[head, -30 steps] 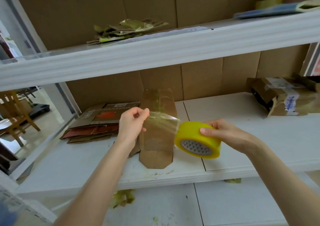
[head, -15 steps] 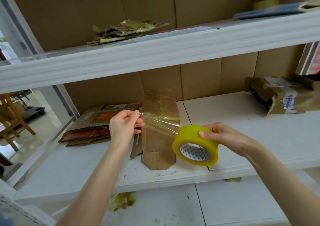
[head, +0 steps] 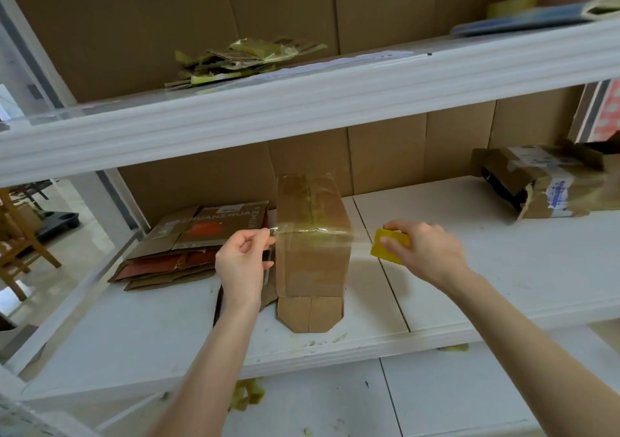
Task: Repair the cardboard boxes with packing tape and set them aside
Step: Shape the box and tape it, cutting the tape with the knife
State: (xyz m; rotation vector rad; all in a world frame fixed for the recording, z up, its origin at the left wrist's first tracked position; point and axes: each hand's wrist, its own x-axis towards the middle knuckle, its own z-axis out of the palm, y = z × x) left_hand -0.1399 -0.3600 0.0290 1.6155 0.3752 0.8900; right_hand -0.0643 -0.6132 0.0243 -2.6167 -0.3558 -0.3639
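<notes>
A brown cardboard box [head: 313, 262] lies flat on the white middle shelf [head: 469, 275], its front flaps toward me and old tape along its top seam. A strip of clear tape [head: 313, 233] stretches across the box from side to side. My left hand [head: 243, 255] pinches the strip's free end just left of the box. My right hand [head: 424, 250] grips the yellow tape roll [head: 389, 247] just right of the box, low near the shelf. Most of the roll is hidden by my fingers.
Flattened brown and red cartons [head: 191, 245] are stacked left of the box. A torn, taped parcel [head: 543, 185] sits at the far right of the shelf. Tape and cardboard scraps [head: 248, 56] lie on the upper shelf. A wooden chair [head: 20, 242] stands beyond the left frame.
Both hands moved apart and down toward the shelf, drawing the tape strip longer and laying it across the box. The roll turned from facing me to edge-on at the box's right.
</notes>
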